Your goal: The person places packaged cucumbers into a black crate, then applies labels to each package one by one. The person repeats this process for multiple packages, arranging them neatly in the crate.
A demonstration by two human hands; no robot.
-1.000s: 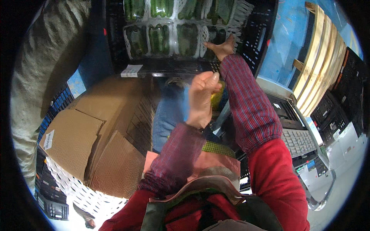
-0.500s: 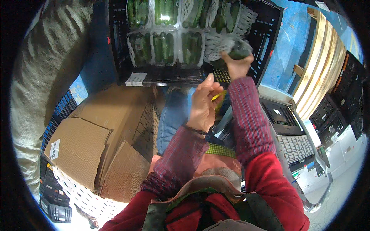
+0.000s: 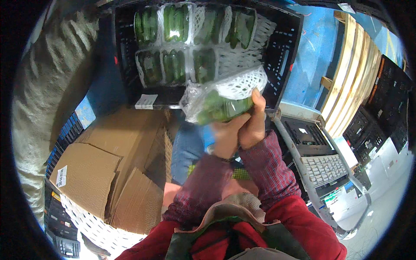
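My right hand [image 3: 254,125] grips a clear-wrapped pack of green cucumbers [image 3: 221,107] by its right end, thumb on top. White foam netting covers the pack's far side, and the loose plastic is bunched at its left end. Close beneath the pack is my left hand [image 3: 226,141], smeared by motion, its fingers partly hidden. Both hands are at the near edge of a black plastic crate [image 3: 281,80]. Inside it, two rows of similar wrapped packs [image 3: 175,67] stand in foam netting. A foam net [image 3: 238,60] lies at the crate's right side.
An open-flapped cardboard box [image 3: 93,171] rests on a white slotted basket [image 3: 82,214] at the left. Grey-green cloth [image 3: 37,95] hangs along the far left. To the right are a grey-framed cart [image 3: 310,190] holding a keyboard [image 3: 323,171], and a wooden slatted pallet [image 3: 351,69].
My right hand has drawn the cucumber pack out of the crate toward me. My left hand has moved to the pack's near side; the small yellow thing in it no longer shows.
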